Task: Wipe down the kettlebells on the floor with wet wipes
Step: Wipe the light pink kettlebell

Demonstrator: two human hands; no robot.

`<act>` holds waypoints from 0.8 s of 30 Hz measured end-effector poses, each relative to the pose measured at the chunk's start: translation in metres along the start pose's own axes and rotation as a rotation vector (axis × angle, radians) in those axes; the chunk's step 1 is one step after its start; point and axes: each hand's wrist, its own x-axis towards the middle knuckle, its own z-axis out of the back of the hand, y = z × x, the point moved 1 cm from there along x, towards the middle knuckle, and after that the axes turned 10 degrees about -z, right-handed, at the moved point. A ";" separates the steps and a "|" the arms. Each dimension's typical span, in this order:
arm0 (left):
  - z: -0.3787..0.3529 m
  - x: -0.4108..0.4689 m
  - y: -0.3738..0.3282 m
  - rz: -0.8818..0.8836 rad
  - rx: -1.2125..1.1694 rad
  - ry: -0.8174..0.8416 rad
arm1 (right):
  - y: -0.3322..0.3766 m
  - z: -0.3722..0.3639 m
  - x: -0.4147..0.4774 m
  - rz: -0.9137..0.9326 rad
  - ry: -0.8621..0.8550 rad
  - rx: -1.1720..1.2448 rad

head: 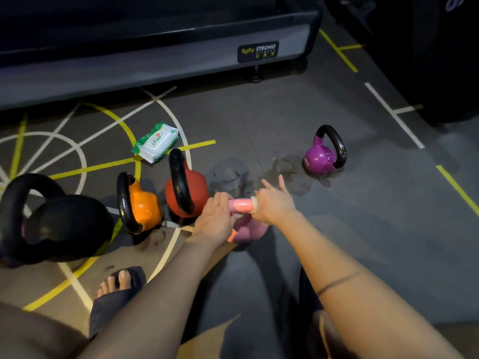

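Fingers of my left hand grip the pink kettlebell by its handle while my right hand pinches a wet wipe round it, on the floor just beside the red kettlebell.

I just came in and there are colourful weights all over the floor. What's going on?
A person crouches over the pink kettlebell, cleaning it. The left hand grips one end of its handle; the right hand holds a wet wipe round the other end. The black kettlebell, orange kettlebell, red kettlebell and purple kettlebell stand nearby, and the wipes pack lies beyond them.
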 end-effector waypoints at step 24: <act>0.003 -0.036 0.032 0.269 -0.463 -0.006 | 0.050 -0.005 -0.006 0.020 -0.300 -0.075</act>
